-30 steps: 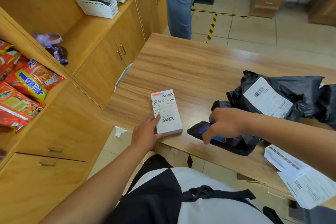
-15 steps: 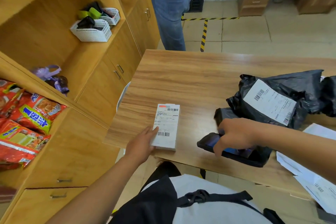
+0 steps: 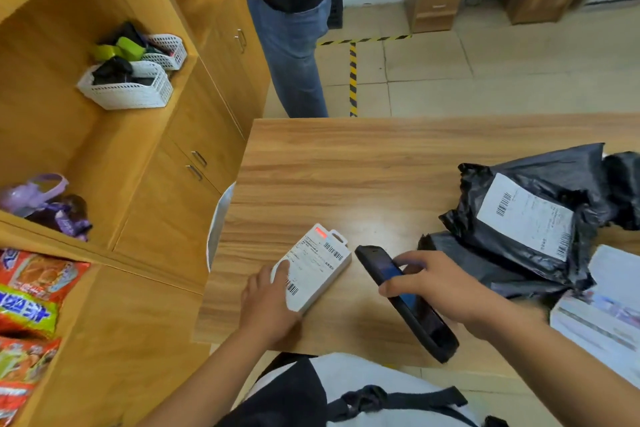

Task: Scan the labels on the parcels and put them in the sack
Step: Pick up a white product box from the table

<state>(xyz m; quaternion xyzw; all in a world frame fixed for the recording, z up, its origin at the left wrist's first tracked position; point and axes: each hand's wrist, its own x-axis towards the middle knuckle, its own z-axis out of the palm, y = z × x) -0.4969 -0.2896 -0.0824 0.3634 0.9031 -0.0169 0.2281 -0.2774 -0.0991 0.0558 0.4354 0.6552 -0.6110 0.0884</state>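
Wood-grain table (image 3: 346,166), person at the near edge. L hand (image 3: 266,305) holds the white box parcel (image 3: 313,270) by its near-left end, thumb on top of the label, other fingers hidden. Box lies on the table, front-centre, long axis near-left to far-right. Just right of it, prob. not touching, is the black scanner (image 3: 405,298), clamped in the R hand (image 3: 446,288) with fingers curled over the screen. Its axis runs far-left to near-right, head end beside the box's far-right corner. So the label is left of the scanner head, v. near; prob. only a tilt needed to read a barcode. Black bag parcels (image 3: 540,204) wait further right, unscanned I'd guess. Sack: can't tell where.
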